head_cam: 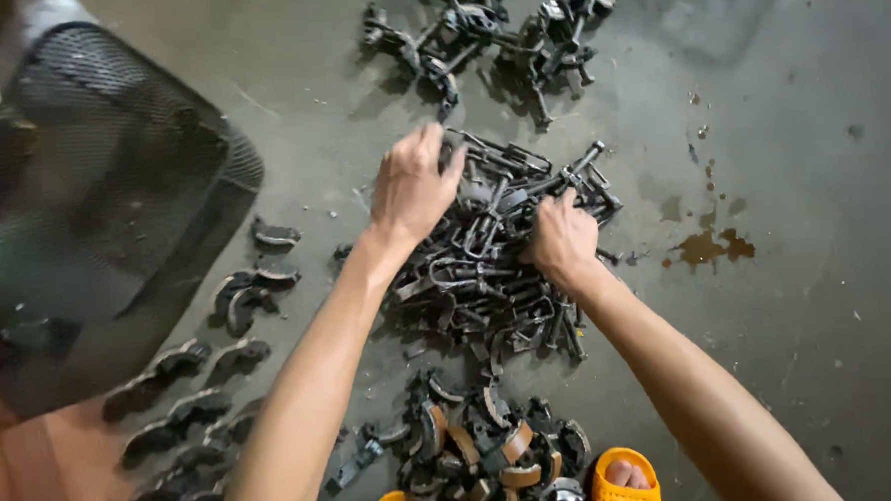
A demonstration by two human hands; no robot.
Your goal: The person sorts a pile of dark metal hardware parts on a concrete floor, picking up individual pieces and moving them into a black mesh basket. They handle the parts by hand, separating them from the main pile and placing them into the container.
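Observation:
A heap of dark metal clamps and bolts point(486, 269) lies on the grey concrete floor point(827, 264). My left hand point(413, 185) rests on the heap's upper left edge, fingers curled over the parts; whether it grips one I cannot tell. My right hand point(562, 237) is closed around parts on the heap's right side. A second pile of curved brown-and-black shoe pieces point(484, 449) sits just below, near my feet.
A further cluster of metal parts point(486, 33) lies farther away. Curved dark pieces point(196, 392) lie in rows at the left. A black mesh basket point(92, 186) stands at far left. Orange sandals point(624, 483) are at the bottom. Brown stains point(711, 247) mark the floor at right.

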